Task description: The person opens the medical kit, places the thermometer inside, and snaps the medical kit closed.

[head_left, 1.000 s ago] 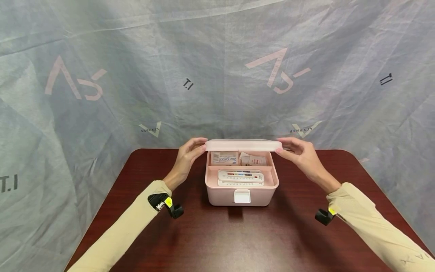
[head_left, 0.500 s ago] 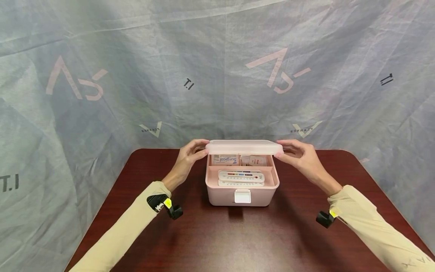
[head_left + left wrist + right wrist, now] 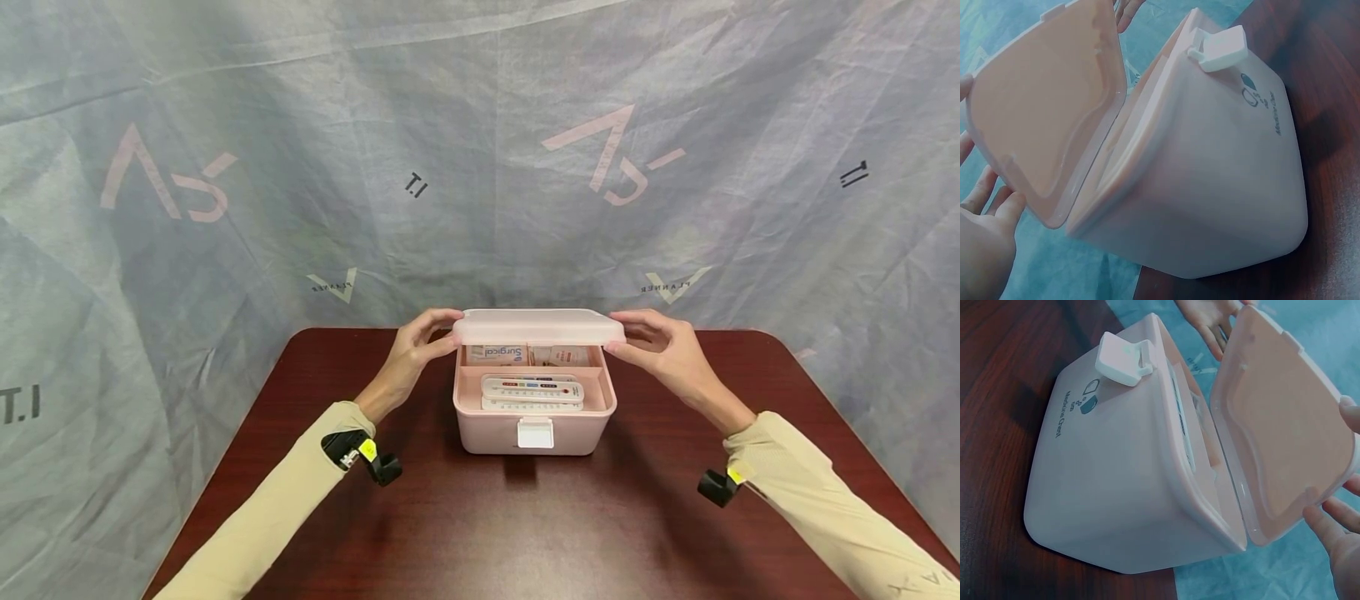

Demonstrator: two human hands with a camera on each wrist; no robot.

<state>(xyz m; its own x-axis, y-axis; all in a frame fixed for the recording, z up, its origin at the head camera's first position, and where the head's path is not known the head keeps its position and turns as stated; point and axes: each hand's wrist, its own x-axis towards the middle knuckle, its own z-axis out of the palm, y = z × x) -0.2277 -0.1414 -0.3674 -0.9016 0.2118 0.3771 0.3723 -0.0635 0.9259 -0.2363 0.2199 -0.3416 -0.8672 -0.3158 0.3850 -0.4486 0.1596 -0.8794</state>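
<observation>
A pale pink medicine chest [image 3: 487, 435] stands on the table, its lid [image 3: 538, 327] raised partway and tilted over the back. My left hand [image 3: 401, 358] holds the lid's left corner between thumb and fingers, and my right hand [image 3: 675, 358] holds the right corner likewise. The white latch [image 3: 536, 433] on the front hangs undone. Inside, two white thermometers [image 3: 532, 389] with scales lie in the front part. Behind a divider [image 3: 532, 372] are a packet marked "Surgical" [image 3: 497, 355] and another white packet [image 3: 567, 356], both partly covered by the lid.
Dark reddish-brown tabletop [image 3: 540, 533] spreads in front of and beside the chest. A grey printed cloth [image 3: 480, 167] hangs close behind the table's back edge and along both sides.
The lid has come down slightly towards the front, covering more of the rear packets. Both hands have moved with it, keeping their hold. The chest has stayed in place.
</observation>
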